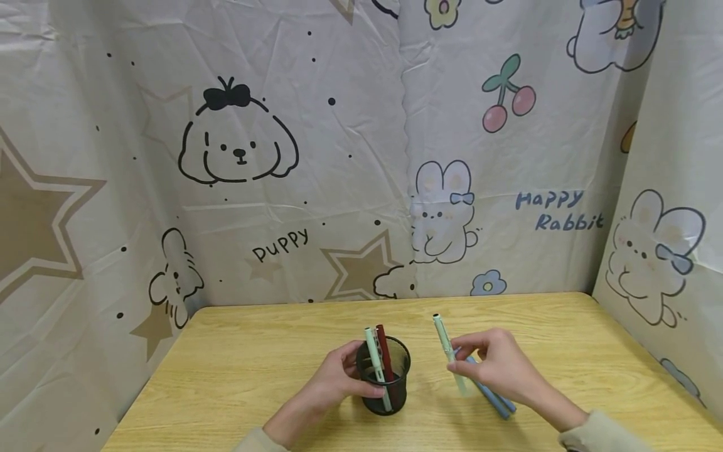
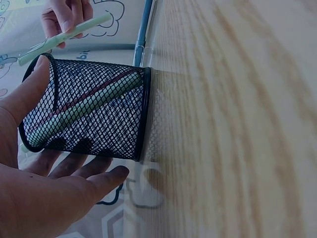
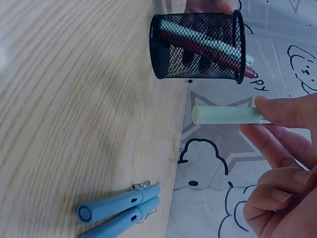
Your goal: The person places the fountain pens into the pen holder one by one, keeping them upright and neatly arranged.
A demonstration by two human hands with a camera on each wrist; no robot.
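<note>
A black mesh pen cup [image 1: 384, 382] [image 2: 89, 110] [image 3: 198, 45] stands on the wooden table [image 1: 254, 370], holding a pale green pen [image 1: 373, 359] and a dark red pen [image 1: 385, 349]. My left hand [image 1: 339, 380] wraps around the cup's left side. To the right, my right hand [image 1: 497, 367] pinches another pale green pen [image 1: 446, 345] [image 3: 225, 115] [image 2: 64, 37] and holds it above the table. Two blue pens [image 1: 490, 395] [image 3: 119, 210] lie side by side on the table beneath that hand.
Cartoon-printed cloth walls [image 1: 361, 157] close in the table at the back and on both sides. The table's near edge runs along the bottom of the head view.
</note>
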